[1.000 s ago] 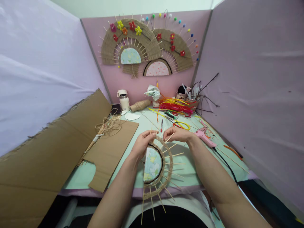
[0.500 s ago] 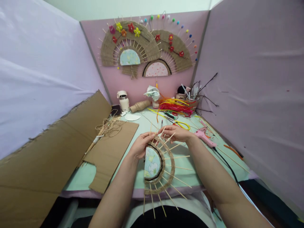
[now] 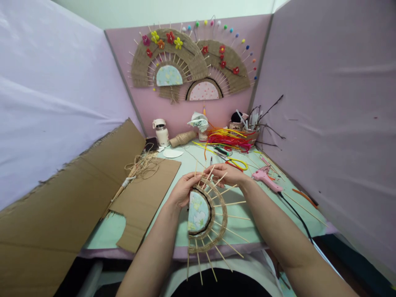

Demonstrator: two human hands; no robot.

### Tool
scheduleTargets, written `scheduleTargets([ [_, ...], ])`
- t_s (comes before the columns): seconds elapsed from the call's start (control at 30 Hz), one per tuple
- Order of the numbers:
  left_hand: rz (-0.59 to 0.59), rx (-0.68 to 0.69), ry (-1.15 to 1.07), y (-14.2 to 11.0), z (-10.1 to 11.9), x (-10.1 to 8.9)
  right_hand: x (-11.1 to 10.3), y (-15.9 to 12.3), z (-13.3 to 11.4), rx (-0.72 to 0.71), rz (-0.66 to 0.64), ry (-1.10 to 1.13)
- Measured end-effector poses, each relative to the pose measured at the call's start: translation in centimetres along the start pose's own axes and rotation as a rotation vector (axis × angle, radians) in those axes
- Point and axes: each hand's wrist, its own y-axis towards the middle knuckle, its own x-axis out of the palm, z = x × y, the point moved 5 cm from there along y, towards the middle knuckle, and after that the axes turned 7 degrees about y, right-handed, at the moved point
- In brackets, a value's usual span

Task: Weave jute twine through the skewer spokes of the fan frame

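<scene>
A half-round woven fan [image 3: 222,222] stands on edge over the table's front, with thin wooden sticks fanning out to the right and downward. Its centre is a blue flowered cloth half-disc [image 3: 198,212] edged with a black cord and brown twine. My left hand [image 3: 185,187] grips the fan's upper end, thumb on the front near the sticks. At the top sticks, my right hand [image 3: 227,174] has its thumb and fingers closed by the woven band. A thin strand of jute twine runs from the twine cone [image 3: 182,139] toward these fingertips, which partly hide it.
Cardboard sheets [image 3: 151,185] and a bundle of sticks with loose twine [image 3: 131,175] lie at left. Yellow-handled scissors [image 3: 238,163], pipe cleaners [image 3: 229,138] and a pink glue gun [image 3: 267,180] with a black cord lie at right. A white flask [image 3: 161,134] stands behind.
My right hand and forearm have shifted very slightly left and down at the fan's top sticks. My left hand keeps its hold, and the fan stays almost still.
</scene>
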Motion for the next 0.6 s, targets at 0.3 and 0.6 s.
scheduleTargets([
  [0.3, 0.034, -0.018, -0.001, 0.05, -0.13, -0.14, -0.29, 0.37, 0.47, 0.032, 0.060, -0.095],
  [0.6, 0.040, -0.027, 0.015, 0.12, -0.29, -0.12, 0.28, 0.49, 0.60, 0.028, 0.065, -0.151],
])
